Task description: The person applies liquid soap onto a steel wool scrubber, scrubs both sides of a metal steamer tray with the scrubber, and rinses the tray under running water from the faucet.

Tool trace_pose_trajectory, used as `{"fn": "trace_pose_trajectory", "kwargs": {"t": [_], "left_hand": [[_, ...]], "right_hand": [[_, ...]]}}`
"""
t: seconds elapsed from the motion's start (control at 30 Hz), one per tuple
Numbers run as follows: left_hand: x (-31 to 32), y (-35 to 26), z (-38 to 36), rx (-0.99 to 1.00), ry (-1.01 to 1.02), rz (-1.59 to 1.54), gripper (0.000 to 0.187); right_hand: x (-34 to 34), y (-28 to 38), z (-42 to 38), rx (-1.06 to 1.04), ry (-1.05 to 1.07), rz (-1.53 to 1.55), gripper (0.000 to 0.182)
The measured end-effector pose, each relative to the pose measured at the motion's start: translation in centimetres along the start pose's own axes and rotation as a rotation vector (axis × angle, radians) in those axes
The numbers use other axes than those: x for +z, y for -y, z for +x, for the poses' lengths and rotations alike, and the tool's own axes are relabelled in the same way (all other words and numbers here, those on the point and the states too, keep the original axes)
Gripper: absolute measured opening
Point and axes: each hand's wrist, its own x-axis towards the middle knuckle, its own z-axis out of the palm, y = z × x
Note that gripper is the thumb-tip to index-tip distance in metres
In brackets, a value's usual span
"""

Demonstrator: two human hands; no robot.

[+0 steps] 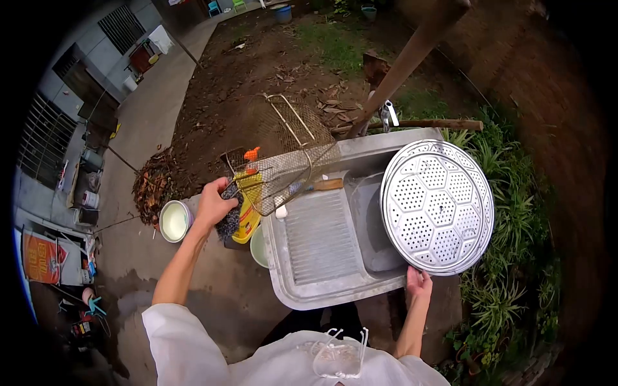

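My left hand (215, 203) is closed on a dark grey, fuzzy scrubber (229, 212) at the left end of the sink. Right beside it a wire mesh basket (290, 174) leans across the sink's back left corner. My right hand (419, 284) grips the lower rim of a round, perforated metal steamer tray (441, 202), with the fingers partly hidden under it. This tray is tilted over the basin (373, 225), and more than one rim shows at its edge. Below both hands lies the metal sink (315, 296) with its ribbed drainboard (322, 238).
A wooden-handled brush (327, 184) lies at the drainboard's back edge. The tap (389, 116) stands behind the sink, near a slanting wooden post (412, 61). To the left are a yellow container (248, 222), a green basin (259, 248) and a white bucket (175, 222). Plants (502, 283) border the right.
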Motion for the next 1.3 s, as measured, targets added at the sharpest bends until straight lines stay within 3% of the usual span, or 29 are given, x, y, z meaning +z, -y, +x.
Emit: {"fn": "trace_pose_trajectory", "kwargs": {"t": [0.07,0.1,0.23,0.37,0.43,0.47,0.53,0.67,0.77,0.8,0.87,0.9,0.97,1.1,1.17,1.27,1.3], "left_hand": [[0.0,-2.1,-0.2,-0.031,0.002,-0.109,0.019],[0.0,-2.1,-0.1,-0.056,0.032,-0.132,0.02],[1.3,-4.0,-0.9,-0.156,0.096,-0.328,0.025],[4.6,-3.9,-2.8,-0.277,0.147,-0.443,0.03],[6.4,-4.1,-3.8,-0.328,0.183,-0.518,0.03],[7.5,-3.2,-4.2,-0.335,0.203,-0.548,0.03],[9.5,-2.2,-5.1,-0.375,0.207,-0.569,0.029],[11.9,-0.7,-7.3,-0.388,0.268,-0.651,0.025],[11.5,-1.1,-8.2,-0.397,0.338,-0.655,0.027],[11.5,-1.1,-8.4,-0.398,0.337,-0.662,0.027],[11.6,-1.1,-8.6,-0.362,0.422,-0.664,0.028],[11.3,-1.8,-8.7,-0.363,0.449,-0.7,0.029],[10.9,-2.4,-8.9,-0.34,0.484,-0.706,0.03],[11.7,-2.2,-9.3,-0.28,0.569,-0.674,0.031],[12.2,-2.0,-9.7,-0.267,0.557,-0.659,0.031],[12.9,-1.9,-10.4,-0.246,0.536,-0.628,0.031],[12.8,-2.5,-10.4,-0.101,0.404,-0.503,0.031]], "right_hand": [[-1.0,-2.0,-1.7,-0.104,-0.074,-0.202,0.04],[-0.8,-3.9,-3.9,-0.168,0.0,-0.376,0.041],[0.8,-13.0,-11.5,-0.313,0.426,-0.843,0.027],[4.3,-23.1,-17.7,-0.339,0.866,-1.19,0.029],[4.7,-27.2,-19.0,-0.47,1.048,-1.441,0.035],[4.7,-28.5,-19.8,-0.476,1.05,-1.448,0.035],[5.0,-30.4,-21.1,-0.899,1.111,-1.697,0.056],[4.2,-30.6,-19.7,-1.046,1.126,-1.76,0.067],[2.9,-29.2,-16.6,-0.763,1.166,-1.561,0.062],[3.1,-28.8,-16.7,-0.765,1.167,-1.569,0.062],[3.2,-28.4,-16.9,-0.527,0.975,-1.597,0.064],[3.3,-28.4,-17.0,-0.526,0.974,-1.598,0.064],[3.4,-28.2,-17.5,-0.355,0.927,-1.219,0.061],[3.6,-27.7,-16.4,-0.427,0.945,-1.26,0.053],[3.2,-27.5,-16.6,-0.728,1.053,-1.554,0.053],[2.7,-27.0,-15.8,-0.705,1.083,-1.497,0.052],[2.5,-26.8,-15.7,-0.706,1.078,-1.494,0.052]]}}
